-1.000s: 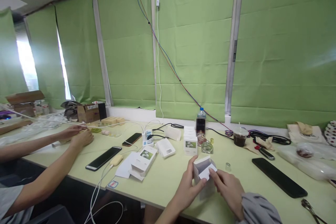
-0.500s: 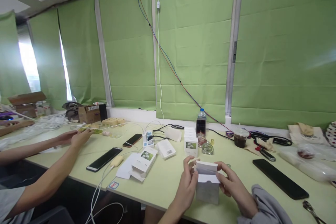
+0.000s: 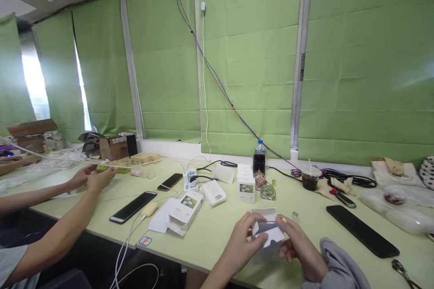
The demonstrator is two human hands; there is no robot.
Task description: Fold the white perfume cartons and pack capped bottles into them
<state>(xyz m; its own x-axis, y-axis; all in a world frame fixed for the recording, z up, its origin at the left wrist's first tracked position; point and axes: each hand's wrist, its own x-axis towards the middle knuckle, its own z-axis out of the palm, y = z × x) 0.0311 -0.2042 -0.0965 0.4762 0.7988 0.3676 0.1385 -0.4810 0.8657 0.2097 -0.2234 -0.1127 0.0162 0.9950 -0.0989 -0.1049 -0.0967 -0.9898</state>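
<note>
A small white cardboard box [image 3: 274, 234] stands at the front edge of the table, its top flaps raised and its mouth facing me. My left hand [image 3: 240, 238] grips its left side, with the thumb on the front flap and the fingers behind. At the right corner, my right hand [image 3: 299, 244] pinches the box's edge between thumb and fingers. The inside is only partly visible, and I cannot tell what it holds. Just beyond my hands stand a row of white boxes with a flower picture [image 3: 246, 190] and a round glass bottle [image 3: 267, 191].
An opened flower-picture box [image 3: 185, 212] lies left of my hands beside a white carton [image 3: 213, 193]. A black phone [image 3: 361, 229] and a drink cup [image 3: 310, 179] are to the right. Another person's hands [image 3: 98, 176] work at the left, past a phone [image 3: 133, 207].
My left fingers have moved over the box's top and the thumb onto its front flap. The box now tilts, showing more of its opening. The other person's hands have shifted slightly left.
</note>
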